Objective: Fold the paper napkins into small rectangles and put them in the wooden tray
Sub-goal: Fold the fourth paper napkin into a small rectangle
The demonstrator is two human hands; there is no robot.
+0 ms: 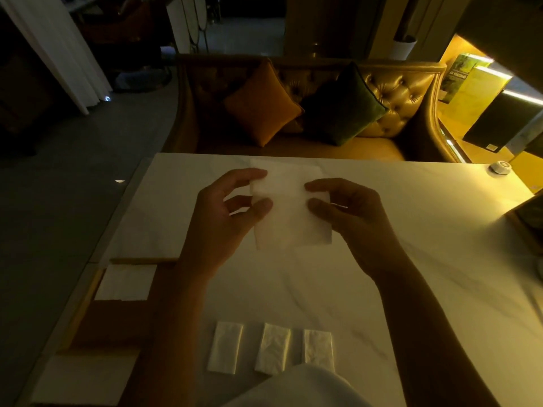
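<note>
Place: a dim lounge or restaurant seating area
Seating: a tufted golden leather sofa (393,95) beyond the desk's far edge, with an orange cushion (261,104) and a dark green cushion (342,105)
Surface: a white marble desk (411,230)
Far right: lit shelving holding menus or brochures (467,80)

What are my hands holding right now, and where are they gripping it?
Both hands hold one white paper napkin above the table: the left hand pinches its left edge, the right hand its right edge.

single head-worn wide-angle view, faces forward and down, close over white surface (411,259), sofa (396,92) beyond far edge
</note>
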